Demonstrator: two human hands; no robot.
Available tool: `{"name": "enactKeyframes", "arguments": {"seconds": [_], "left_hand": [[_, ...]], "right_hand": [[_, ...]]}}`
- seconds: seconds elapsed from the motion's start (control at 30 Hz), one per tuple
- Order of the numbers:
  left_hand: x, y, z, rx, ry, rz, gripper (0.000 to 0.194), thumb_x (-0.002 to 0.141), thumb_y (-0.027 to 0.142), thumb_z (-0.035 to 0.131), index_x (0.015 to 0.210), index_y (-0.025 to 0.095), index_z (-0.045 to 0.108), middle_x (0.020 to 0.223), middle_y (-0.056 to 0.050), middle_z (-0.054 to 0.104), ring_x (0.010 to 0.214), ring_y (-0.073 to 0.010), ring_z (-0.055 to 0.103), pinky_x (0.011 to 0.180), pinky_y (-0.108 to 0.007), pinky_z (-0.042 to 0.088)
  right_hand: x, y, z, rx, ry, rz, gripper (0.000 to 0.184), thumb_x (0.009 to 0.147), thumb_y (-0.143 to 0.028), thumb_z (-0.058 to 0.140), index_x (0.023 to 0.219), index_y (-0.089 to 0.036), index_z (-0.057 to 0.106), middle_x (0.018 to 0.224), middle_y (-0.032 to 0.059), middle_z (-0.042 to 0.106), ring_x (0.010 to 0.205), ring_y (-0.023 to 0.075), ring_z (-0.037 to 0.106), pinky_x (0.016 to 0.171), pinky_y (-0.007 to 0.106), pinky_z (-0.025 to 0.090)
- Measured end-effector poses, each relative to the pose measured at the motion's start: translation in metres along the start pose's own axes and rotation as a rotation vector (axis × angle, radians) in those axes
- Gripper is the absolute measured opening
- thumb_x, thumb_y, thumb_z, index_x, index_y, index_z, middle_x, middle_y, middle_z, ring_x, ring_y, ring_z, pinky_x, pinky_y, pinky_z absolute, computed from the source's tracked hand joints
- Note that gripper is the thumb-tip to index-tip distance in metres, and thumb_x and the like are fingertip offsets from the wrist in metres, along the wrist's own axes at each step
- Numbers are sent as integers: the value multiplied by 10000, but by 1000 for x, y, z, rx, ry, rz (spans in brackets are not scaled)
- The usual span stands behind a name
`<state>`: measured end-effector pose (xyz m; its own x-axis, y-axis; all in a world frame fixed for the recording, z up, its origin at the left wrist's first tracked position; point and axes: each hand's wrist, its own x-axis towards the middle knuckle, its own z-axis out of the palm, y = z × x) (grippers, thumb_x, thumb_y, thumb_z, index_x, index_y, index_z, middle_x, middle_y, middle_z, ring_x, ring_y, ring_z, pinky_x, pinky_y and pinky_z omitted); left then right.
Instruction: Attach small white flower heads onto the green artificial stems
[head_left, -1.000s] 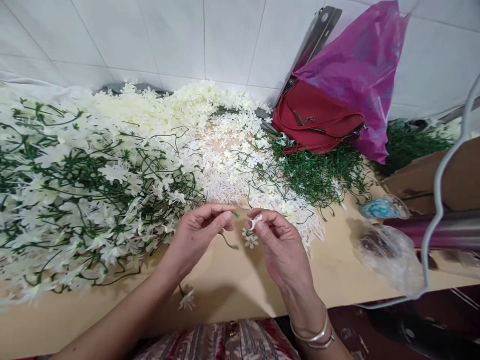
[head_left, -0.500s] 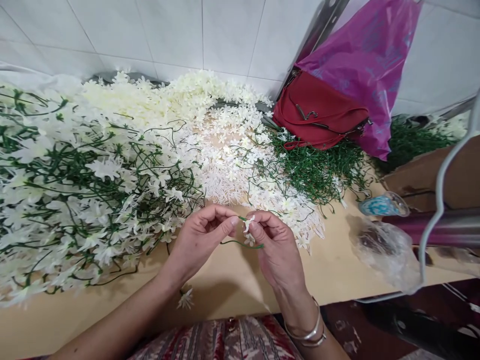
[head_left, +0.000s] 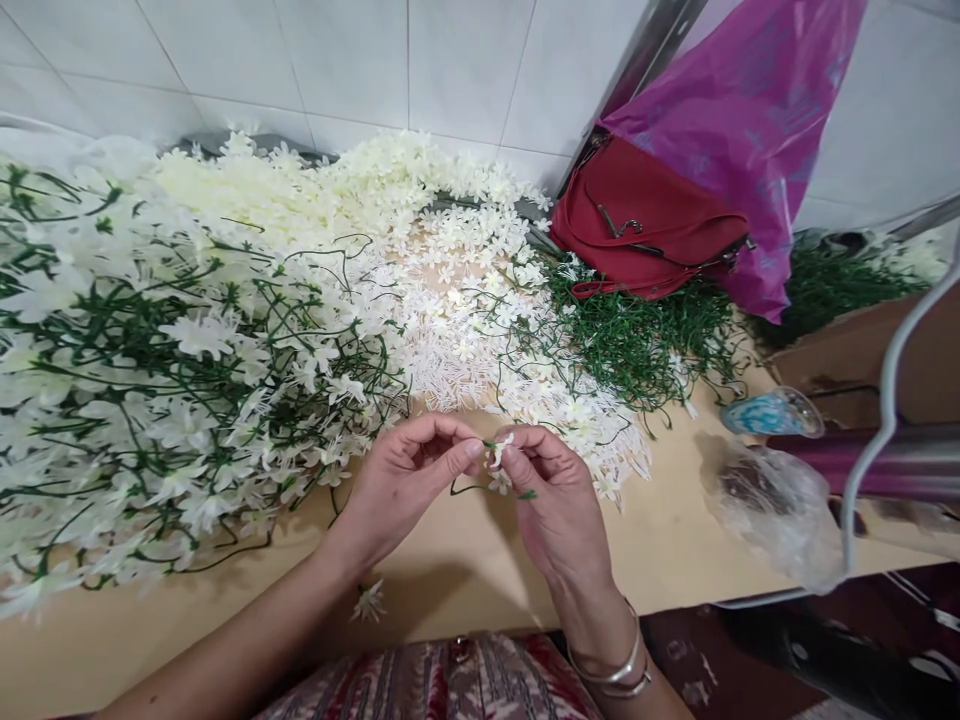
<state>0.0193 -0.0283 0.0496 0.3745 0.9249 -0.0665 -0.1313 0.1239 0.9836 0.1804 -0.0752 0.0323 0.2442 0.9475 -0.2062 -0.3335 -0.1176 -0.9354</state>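
Above the front of the table, my left hand point(head_left: 420, 475) pinches a thin green plastic stem point(head_left: 487, 446) between thumb and forefinger. Close beside it, my right hand point(head_left: 559, 490) is closed, thumb against forefinger, on a small white artificial flower point(head_left: 501, 452) at that stem. The rest of the stem curves below the fingertips, and more white petals show under them. Part of the flower is hidden by my right fingers. Just beyond both hands lie loose white stamen pieces point(head_left: 450, 360) and white blossoms.
Finished-looking white flowers on green stems point(head_left: 187, 400) heap up at left. Pale blossoms point(head_left: 405, 160) line the wall. Green stems point(head_left: 645, 340) lie under a red handbag point(head_left: 652, 215) by a purple bag point(head_left: 750, 120). At right are a plastic cup point(head_left: 772, 412), a clear bag point(head_left: 780, 510) and a grey metal rod point(head_left: 892, 400).
Both hands stay close together, still on the flower and stem. The stem's loose loop below the fingers has shifted slightly, and the view has moved a little.
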Motion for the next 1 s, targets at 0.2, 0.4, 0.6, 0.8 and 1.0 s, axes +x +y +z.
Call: {"name": "enactKeyframes", "arguments": {"seconds": [0.2, 0.4, 0.6, 0.8, 1.0], "left_hand": [[-4, -13, 0, 107, 19, 40, 148, 932, 333, 708, 885, 202, 760, 776, -19, 728, 724, -147, 646, 689, -265, 515], [-4, -27, -1, 106, 3, -3, 183, 952, 358, 687, 897, 193, 744, 793, -21, 737, 764, -154, 676, 740, -265, 535], [-3, -35, -1, 138, 25, -32, 218, 953, 386, 681, 892, 187, 744, 801, -33, 749, 773, -169, 689, 751, -276, 543], [-3, -42, -1, 97, 33, -68, 219, 955, 393, 695, 936, 184, 756, 852, -43, 775, 805, -178, 719, 779, -285, 573], [1, -39, 1, 2, 36, -54, 181, 936, 351, 713, 934, 174, 751, 864, -29, 772, 804, -158, 726, 793, -282, 609]], "right_hand": [[0, 9, -7, -99, -31, -63, 209, 846, -414, 840, 861, -237, 731, 834, -1, 673, 755, 159, 588, 733, 302, 491], [4, 19, -10, -109, -57, -49, 171, 850, -373, 836, 857, -242, 726, 824, -17, 689, 751, 147, 608, 735, 294, 490], [6, 24, -10, -156, -53, -51, 195, 846, -382, 836, 847, -229, 715, 786, -20, 696, 715, 144, 618, 699, 285, 500], [7, 21, -5, -107, -64, -74, 173, 860, -348, 833, 835, -228, 711, 772, -20, 720, 708, 140, 668, 712, 273, 565], [12, 25, -3, 28, -97, -27, 148, 854, -328, 853, 869, -240, 735, 783, -37, 726, 681, 115, 693, 746, 263, 607]]}}
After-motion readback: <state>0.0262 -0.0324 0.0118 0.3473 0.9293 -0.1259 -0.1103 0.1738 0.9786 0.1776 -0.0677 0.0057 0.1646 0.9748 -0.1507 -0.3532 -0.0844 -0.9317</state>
